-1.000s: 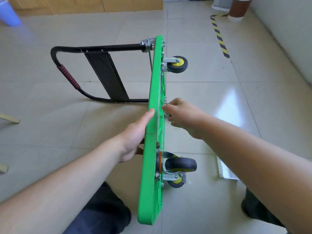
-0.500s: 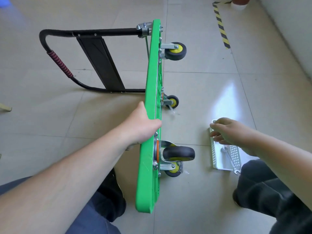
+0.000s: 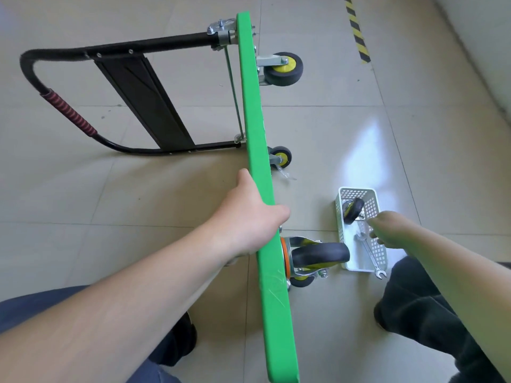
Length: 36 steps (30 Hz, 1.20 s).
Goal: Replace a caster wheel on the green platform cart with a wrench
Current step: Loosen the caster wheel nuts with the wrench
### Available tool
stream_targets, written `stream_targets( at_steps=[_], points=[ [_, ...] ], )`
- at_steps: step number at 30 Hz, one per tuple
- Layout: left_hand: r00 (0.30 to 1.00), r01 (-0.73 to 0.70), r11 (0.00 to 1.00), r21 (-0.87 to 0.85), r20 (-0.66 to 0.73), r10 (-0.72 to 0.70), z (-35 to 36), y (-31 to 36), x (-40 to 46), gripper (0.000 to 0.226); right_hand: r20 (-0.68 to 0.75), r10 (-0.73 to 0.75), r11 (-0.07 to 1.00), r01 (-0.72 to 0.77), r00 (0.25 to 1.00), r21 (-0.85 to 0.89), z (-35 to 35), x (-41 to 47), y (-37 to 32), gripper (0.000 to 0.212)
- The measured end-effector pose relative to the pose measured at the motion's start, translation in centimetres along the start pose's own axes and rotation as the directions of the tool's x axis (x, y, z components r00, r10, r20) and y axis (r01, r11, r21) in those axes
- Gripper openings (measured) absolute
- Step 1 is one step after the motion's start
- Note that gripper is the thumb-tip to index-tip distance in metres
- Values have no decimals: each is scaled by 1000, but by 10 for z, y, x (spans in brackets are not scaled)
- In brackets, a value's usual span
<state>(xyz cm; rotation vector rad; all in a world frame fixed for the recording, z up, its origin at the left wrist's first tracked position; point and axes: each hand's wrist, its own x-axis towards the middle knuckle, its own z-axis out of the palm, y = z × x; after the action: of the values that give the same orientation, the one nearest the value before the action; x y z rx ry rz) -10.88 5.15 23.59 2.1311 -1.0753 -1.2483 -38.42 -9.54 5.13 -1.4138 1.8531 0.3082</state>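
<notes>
A floor [image 3: 414, 139] of pale beige tiles fills the view, with a strip of yellow-and-black hazard tape [image 3: 356, 29] running along it toward the wall at upper right. The green platform cart [image 3: 257, 150] stands on its long edge, its deck seen edge-on, the black folding handle [image 3: 83, 100] lying out to the left with a red ribbed sleeve on its bend. Three caster wheels show on the cart's right face: one far wheel [image 3: 283, 69] near the handle hinge, a smaller-looking one [image 3: 282, 157] lower down, and a near swivel caster [image 3: 319, 252] with an orange ring at its mount. The left hand [image 3: 249, 214] holds the deck's top edge, its grip wrapped over the green rim with the thumb on the near side. Just right of the near caster sits a white perforated basket [image 3: 378, 252] on the floor, holding a loose spare caster wheel [image 3: 352, 211] and a wrench [image 3: 369, 252] whose end sticks out over the basket's near rim. The right hand [image 3: 387, 230] reaches into the basket, fingers curled downward above the wrench; whether its grip has closed on anything cannot be told
</notes>
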Motion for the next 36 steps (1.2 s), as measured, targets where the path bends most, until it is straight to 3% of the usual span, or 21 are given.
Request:
stream_targets(
  at_steps=[8, 12, 16, 24, 28, 34, 36],
  points=[
    [1000, -10, 999, 53, 27, 9, 11, 7, 8, 50, 63, 107, 952, -84, 992, -295, 37, 38, 44, 31],
    [1000, -15, 995, 96, 18, 13, 13, 3, 17, 53, 79, 102, 921, -64, 992, -385, 57, 53, 62, 10],
    [999, -38, 996, 78, -24, 40, 13, -1, 19, 49, 75, 63, 911, -27, 995, -411, 73, 63, 76, 19],
    [990, -67, 997, -24, -124, 63, 20, 3, 32, 46, 41, 39, 914, -19, 998, -406, 92, 93, 83, 5],
    [989, -75, 996, -39, -128, 70, 22, 4, 32, 43, 51, 59, 898, -31, 997, -438, 99, 104, 80, 9],
    [988, -92, 995, -40, -131, 86, 22, 2, 33, 46, -22, 38, 901, -44, 999, -432, 110, 116, 82, 42],
    [987, -95, 994, -46, -132, 88, 22, 0, 34, 49, -37, 66, 919, -75, 997, -388, 111, 116, 79, 40]
  ],
)
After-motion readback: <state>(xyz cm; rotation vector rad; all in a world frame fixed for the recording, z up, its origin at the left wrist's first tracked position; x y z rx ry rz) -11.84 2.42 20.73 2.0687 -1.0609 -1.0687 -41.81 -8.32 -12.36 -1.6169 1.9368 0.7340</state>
